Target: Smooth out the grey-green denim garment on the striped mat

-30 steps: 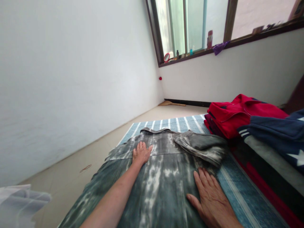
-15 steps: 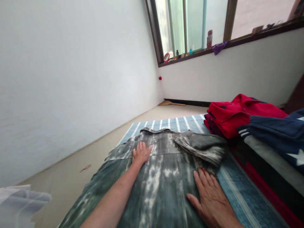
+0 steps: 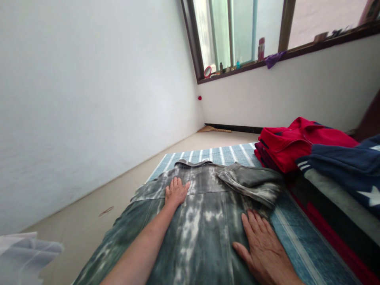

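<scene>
A grey-green washed denim jacket (image 3: 204, 213) lies back-up on a blue striped mat (image 3: 225, 155), collar away from me. Its right sleeve (image 3: 252, 183) is folded in across the back. My left hand (image 3: 175, 192) rests flat and open on the jacket's upper back near the left shoulder. Flat on the jacket's right side below the folded sleeve lies my right hand (image 3: 263, 249), fingers stretched out and open. Neither hand holds anything.
A pile of folded clothes stands to the right: a red garment (image 3: 297, 142) and a navy one with white stars (image 3: 350, 168). A white cloth (image 3: 23, 253) shows at the lower left. Bare floor (image 3: 95, 206) runs along the white wall. Small bottles (image 3: 261, 48) stand on the window sill.
</scene>
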Action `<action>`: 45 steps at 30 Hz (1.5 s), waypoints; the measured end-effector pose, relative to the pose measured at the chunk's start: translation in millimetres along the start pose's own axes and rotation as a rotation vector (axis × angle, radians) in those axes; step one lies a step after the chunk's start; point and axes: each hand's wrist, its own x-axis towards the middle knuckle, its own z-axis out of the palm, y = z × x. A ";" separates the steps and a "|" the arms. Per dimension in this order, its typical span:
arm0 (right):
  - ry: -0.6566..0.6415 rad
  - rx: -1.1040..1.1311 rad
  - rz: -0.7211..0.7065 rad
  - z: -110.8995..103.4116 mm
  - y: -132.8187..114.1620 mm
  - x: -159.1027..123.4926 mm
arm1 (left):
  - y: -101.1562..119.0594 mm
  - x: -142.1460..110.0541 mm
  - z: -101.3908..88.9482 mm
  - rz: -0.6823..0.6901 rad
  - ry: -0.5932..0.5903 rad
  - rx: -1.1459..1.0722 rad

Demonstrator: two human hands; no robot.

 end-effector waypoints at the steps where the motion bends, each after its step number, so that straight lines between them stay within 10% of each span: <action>1: -0.002 0.001 0.001 -0.1 0.0 0.1 | -0.1 0.1 0.1 0.001 0.002 0.002; 45: -0.036 0.012 0.009 -5.8 -1.5 3.3 | -15.0 8.0 -19.4 0.005 -0.045 -0.033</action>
